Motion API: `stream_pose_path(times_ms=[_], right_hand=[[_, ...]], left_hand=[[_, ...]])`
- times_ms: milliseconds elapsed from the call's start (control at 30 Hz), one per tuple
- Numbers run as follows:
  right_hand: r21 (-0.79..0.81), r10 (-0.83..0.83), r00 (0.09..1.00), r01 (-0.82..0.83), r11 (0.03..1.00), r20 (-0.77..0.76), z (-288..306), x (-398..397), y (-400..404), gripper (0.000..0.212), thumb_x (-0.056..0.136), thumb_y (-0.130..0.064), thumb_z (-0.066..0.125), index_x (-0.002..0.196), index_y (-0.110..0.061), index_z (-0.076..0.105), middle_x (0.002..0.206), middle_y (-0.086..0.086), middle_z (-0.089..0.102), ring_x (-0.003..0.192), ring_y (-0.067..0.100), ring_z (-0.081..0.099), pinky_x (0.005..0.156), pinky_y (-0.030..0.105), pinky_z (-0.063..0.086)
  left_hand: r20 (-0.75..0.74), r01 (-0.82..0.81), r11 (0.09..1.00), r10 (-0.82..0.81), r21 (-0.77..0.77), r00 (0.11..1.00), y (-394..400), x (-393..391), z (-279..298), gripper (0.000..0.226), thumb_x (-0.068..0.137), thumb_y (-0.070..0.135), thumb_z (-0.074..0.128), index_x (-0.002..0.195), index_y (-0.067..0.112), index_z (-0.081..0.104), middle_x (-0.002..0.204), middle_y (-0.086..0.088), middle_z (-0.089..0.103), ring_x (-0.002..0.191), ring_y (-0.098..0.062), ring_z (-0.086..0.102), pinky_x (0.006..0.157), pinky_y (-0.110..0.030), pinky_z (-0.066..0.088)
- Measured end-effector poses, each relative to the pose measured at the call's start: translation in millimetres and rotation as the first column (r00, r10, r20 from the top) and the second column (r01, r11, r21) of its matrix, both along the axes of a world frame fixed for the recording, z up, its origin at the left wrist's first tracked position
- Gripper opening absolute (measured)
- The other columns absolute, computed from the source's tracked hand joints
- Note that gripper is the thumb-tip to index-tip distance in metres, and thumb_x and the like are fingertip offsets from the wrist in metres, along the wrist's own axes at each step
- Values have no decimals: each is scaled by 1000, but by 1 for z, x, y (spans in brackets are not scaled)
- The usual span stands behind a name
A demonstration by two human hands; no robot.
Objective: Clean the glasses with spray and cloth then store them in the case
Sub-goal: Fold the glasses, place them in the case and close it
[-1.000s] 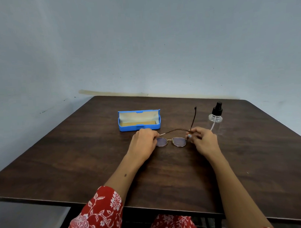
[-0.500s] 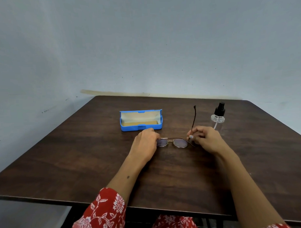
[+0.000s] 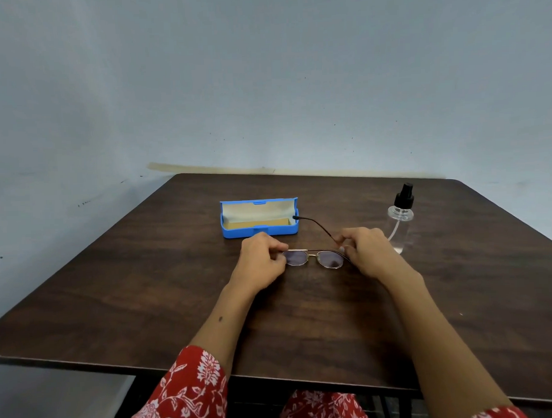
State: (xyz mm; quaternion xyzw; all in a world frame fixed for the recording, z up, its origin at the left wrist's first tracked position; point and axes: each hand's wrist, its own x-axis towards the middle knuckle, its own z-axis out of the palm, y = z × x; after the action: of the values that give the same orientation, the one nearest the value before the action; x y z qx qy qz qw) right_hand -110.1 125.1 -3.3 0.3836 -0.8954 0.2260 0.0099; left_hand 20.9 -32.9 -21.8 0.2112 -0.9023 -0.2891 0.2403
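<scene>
Thin metal-framed glasses [image 3: 314, 258] with tinted lenses rest low over the dark wooden table [image 3: 146, 291], lenses facing me. My left hand [image 3: 260, 258] pinches the frame's left end. My right hand [image 3: 368, 252] grips the right hinge, and the right temple arm [image 3: 312, 223] is swung partway in, its tip pointing left toward the case. The blue glasses case [image 3: 260, 232] lies open behind my hands, pale lining and a tan pad inside. A clear spray bottle [image 3: 401, 218] with a black pump stands to the right. No cloth is in sight.
A grey wall runs right behind the table's far edge. The table's near edge lies just above my lap, where red floral fabric [image 3: 187, 396] shows. Bare tabletop stretches left of the case and right of the bottle.
The right temple arm has swung from standing upright to leaning leftward toward the case. My hands and the glasses stayed in about the same spot.
</scene>
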Motion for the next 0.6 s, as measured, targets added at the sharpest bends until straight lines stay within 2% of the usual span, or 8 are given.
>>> stream_pose_path(times_ms=[67, 200, 333, 433, 533, 600], right_hand=[[31, -4, 1000, 5, 1000, -16, 0, 1, -2, 28, 91, -7, 49, 109, -18, 67, 100, 8, 70, 102, 29, 56, 76, 27, 41], [65, -32, 999, 32, 997, -4, -2, 0, -6, 32, 90, -9, 47, 105, -24, 71, 107, 13, 66, 101, 32, 57, 80, 30, 45], [87, -43, 999, 43, 995, 1, -3, -1, -8, 34, 87, -3, 48, 100, -23, 72, 107, 14, 66, 98, 31, 60, 81, 32, 50], [70, -33, 999, 31, 997, 22, 1, 1, -6, 36, 85, 3, 48, 99, -17, 74, 102, 13, 68, 97, 28, 61, 79, 28, 49], [-13, 0, 996, 1, 1000, 92, 3, 2, -1, 37, 82, 6, 49, 95, -16, 75, 91, 7, 71, 87, 18, 62, 71, 19, 43], [-115, 28, 984, -8, 993, 174, 5, 0, 4, 32, 83, 5, 54, 93, -18, 75, 85, 0, 70, 80, 11, 62, 67, 14, 43]], left_hand=[[-11, 0, 999, 0, 44, 1000, 1, 1, 0, 31, 80, 8, 63, 110, 10, 69, 97, 2, 64, 78, -4, 56, 63, -2, 42], [-27, -55, 987, 59, 150, 998, 1, 1, 0, 27, 76, 19, 69, 100, 9, 70, 93, 5, 64, 78, -3, 58, 60, -6, 41], [-66, -63, 988, 73, 144, 995, 1, 1, -2, 29, 77, 25, 69, 103, 13, 70, 97, 4, 68, 89, -3, 59, 77, -14, 44], [-60, -31, 993, 39, 117, 997, -2, 1, -4, 29, 80, 15, 68, 109, 14, 69, 104, 2, 70, 92, -1, 58, 84, -13, 42], [-65, -15, 990, 24, 139, 998, -7, 1, -5, 27, 82, 8, 67, 108, 14, 69, 100, 3, 70, 93, -1, 60, 86, -15, 45], [-106, -16, 972, 42, 236, 993, -12, 2, -4, 25, 80, 8, 70, 104, 15, 70, 93, 5, 69, 92, -4, 62, 86, -17, 49]])
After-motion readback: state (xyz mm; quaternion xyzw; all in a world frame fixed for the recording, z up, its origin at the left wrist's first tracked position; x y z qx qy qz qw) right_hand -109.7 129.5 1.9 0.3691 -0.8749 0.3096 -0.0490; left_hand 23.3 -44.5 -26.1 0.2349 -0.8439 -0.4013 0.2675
